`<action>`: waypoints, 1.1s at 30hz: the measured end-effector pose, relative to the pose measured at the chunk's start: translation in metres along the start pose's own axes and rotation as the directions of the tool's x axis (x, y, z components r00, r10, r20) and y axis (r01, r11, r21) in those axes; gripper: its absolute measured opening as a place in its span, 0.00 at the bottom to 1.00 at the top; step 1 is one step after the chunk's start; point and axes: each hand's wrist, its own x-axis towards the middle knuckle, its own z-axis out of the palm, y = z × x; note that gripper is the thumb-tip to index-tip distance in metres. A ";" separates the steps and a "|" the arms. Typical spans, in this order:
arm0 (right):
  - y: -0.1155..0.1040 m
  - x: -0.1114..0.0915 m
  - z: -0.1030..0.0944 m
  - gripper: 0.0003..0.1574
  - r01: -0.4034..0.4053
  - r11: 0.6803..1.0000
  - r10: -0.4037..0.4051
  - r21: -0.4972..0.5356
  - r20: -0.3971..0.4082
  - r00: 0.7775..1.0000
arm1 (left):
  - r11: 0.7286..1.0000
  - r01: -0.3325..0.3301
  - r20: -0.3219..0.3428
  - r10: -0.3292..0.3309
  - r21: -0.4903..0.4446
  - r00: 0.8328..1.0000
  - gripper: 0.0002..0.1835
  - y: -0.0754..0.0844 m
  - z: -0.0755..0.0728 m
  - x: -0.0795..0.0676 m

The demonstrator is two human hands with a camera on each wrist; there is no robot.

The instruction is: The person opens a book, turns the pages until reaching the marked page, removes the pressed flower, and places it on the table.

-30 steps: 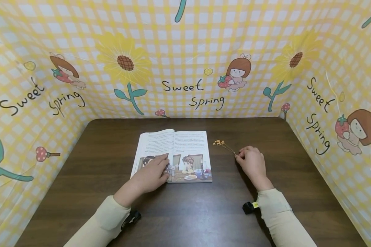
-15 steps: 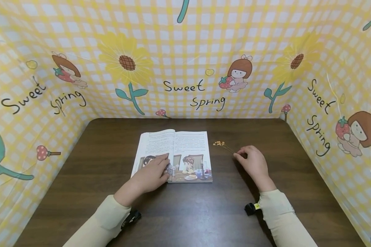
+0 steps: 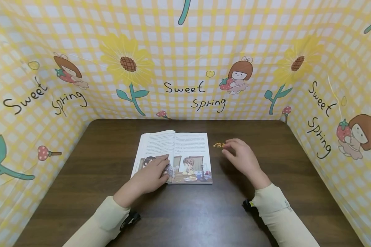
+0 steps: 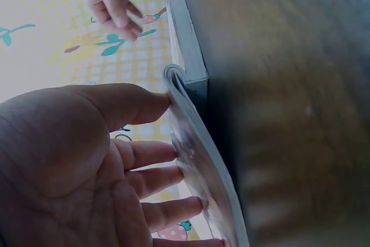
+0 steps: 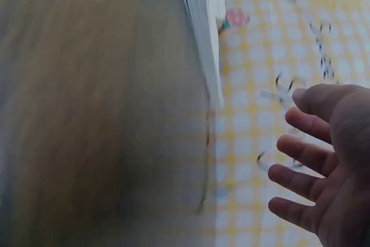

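An open book (image 3: 190, 142) with printed text above and a coloured picture below lies mid-table. My left hand (image 3: 153, 173) presses its lower left page with extended fingers; the left wrist view has the fingertips and thumb on the page (image 4: 199, 166). Right of the book lies a sprig of small dried yellow flowers (image 3: 218, 145). Over its stem hovers my right hand (image 3: 242, 156), which hides the stem in the head view. In the right wrist view that hand's fingers are spread and hold nothing, with the thin stem (image 5: 207, 143) apart from them on the table.
The dark wooden table (image 3: 185, 212) is walled at the back and both sides by a yellow checked cloth (image 3: 185, 41) printed with flowers and cartoon figures. A black wrist camera (image 3: 130, 219) sits under the left cuff, another (image 3: 247, 205) beside the right.
My right hand has let go of the flower stem and moved left toward the blossoms and the book, its fingers loosening. The left hand stays on the page.
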 end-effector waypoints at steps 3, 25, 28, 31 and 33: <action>-0.012 0.003 0.003 0.14 0.116 0.992 -0.115 -0.046 0.036 0.993 | 1.000 -0.004 -0.027 0.003 -0.014 1.000 0.31 0.000 0.002 -0.002; -0.027 -0.019 0.025 0.28 0.370 0.923 -0.304 -0.106 0.388 0.870 | 0.998 -0.021 -0.019 0.020 -0.053 1.000 0.47 -0.010 0.003 -0.011; -0.026 -0.019 0.026 0.27 0.372 0.922 -0.301 -0.107 0.405 0.863 | 0.999 -0.024 -0.039 0.023 -0.032 0.999 0.44 -0.010 0.002 -0.013; -0.026 -0.019 0.026 0.27 0.368 0.924 -0.295 -0.103 0.419 0.859 | 0.999 -0.040 -0.066 0.040 0.003 0.997 0.43 -0.010 0.002 -0.015; -0.026 -0.019 0.026 0.27 0.362 0.927 -0.292 -0.096 0.423 0.858 | 0.999 -0.042 -0.078 0.045 0.032 0.996 0.41 -0.011 0.003 -0.016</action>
